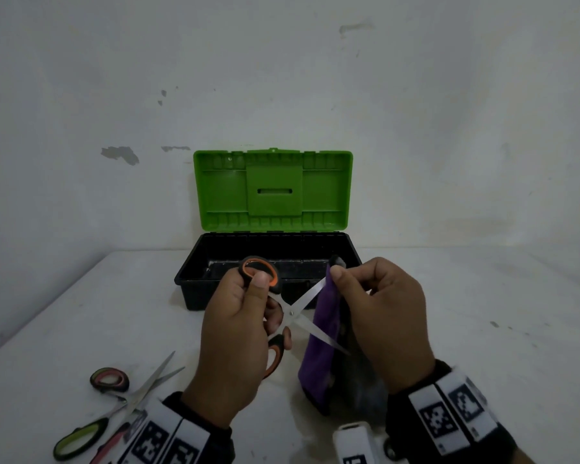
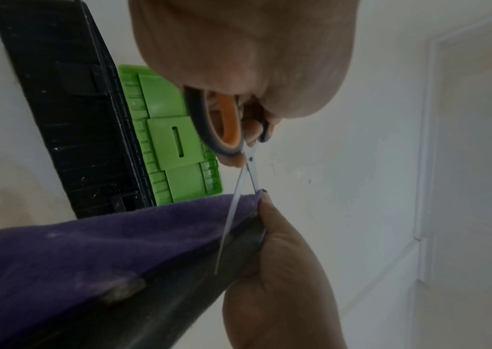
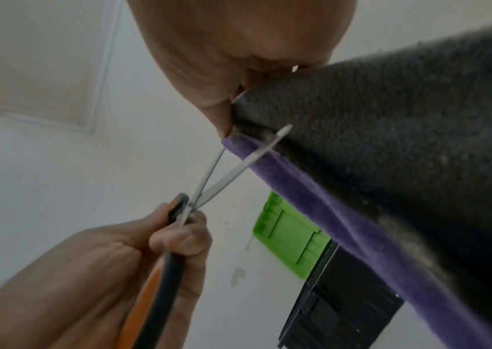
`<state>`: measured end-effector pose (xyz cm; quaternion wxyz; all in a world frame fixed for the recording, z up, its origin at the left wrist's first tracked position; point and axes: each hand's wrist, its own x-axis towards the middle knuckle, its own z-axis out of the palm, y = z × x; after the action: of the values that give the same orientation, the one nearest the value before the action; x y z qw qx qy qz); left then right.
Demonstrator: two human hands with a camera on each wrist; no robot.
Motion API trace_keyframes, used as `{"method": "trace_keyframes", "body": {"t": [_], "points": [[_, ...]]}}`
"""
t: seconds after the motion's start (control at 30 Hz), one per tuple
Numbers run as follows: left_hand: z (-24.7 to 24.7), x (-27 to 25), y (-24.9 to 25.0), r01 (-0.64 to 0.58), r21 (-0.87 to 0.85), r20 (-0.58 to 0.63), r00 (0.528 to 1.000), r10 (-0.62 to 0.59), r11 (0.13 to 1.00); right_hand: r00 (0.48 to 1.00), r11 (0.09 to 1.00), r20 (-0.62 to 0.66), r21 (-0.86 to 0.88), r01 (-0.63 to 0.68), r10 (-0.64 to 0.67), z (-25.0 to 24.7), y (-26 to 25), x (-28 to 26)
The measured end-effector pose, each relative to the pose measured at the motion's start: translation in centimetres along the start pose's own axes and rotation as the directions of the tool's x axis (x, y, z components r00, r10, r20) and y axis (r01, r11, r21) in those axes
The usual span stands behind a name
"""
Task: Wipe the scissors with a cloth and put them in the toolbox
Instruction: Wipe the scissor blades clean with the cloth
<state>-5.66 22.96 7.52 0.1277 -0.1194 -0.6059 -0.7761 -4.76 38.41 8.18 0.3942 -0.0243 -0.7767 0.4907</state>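
Just before the open toolbox point(image 1: 195, 283), the orange-handled scissors point(image 1: 290, 311) hang in mid-air with blades spread, left hand point(image 1: 235, 336) gripping the handles. Right hand point(image 1: 387, 316) pinches the purple cloth point(image 1: 318, 356) round the upper blade's tip, apparently. Wiping is under way; next, the lower blade needs wiping too.

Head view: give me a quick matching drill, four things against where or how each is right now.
Things:
1. orange scissors
2. cloth
3. toolbox
4. green scissors

States:
A. lying on the table
B. lid up
C. in the left hand, blades apart
D. pinched by the right hand

Pairs: 1-C, 2-D, 3-B, 4-A
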Motion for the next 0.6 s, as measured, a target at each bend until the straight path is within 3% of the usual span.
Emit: {"method": "trace_keyframes", "body": {"t": [0.2,0.37,0.47,0.6], "points": [[0.1,0.0,0.1,0.022,-0.007,-0.006,1.000,-0.022,1.000,0.999,0.999,0.047,0.032,-0.004,0.002,0.1,-0.3,-0.9],[0.1,0.2,-0.3,0.028,0.063,0.000,1.000,-0.028,0.998,0.993,0.991,-0.037,0.068,-0.111,0.114,-0.7,1.5,1.9],[-0.1,0.3,-0.5,-0.049,0.181,0.001,0.999,0.049,0.982,0.989,0.984,-0.018,0.110,-0.142,0.144,-1.6,1.5,2.2],[0.2,0.2,-0.9,-0.233,0.379,0.039,0.971,0.236,0.896,0.987,0.988,0.134,0.114,-0.105,0.089,-1.1,0.2,0.4]]}}
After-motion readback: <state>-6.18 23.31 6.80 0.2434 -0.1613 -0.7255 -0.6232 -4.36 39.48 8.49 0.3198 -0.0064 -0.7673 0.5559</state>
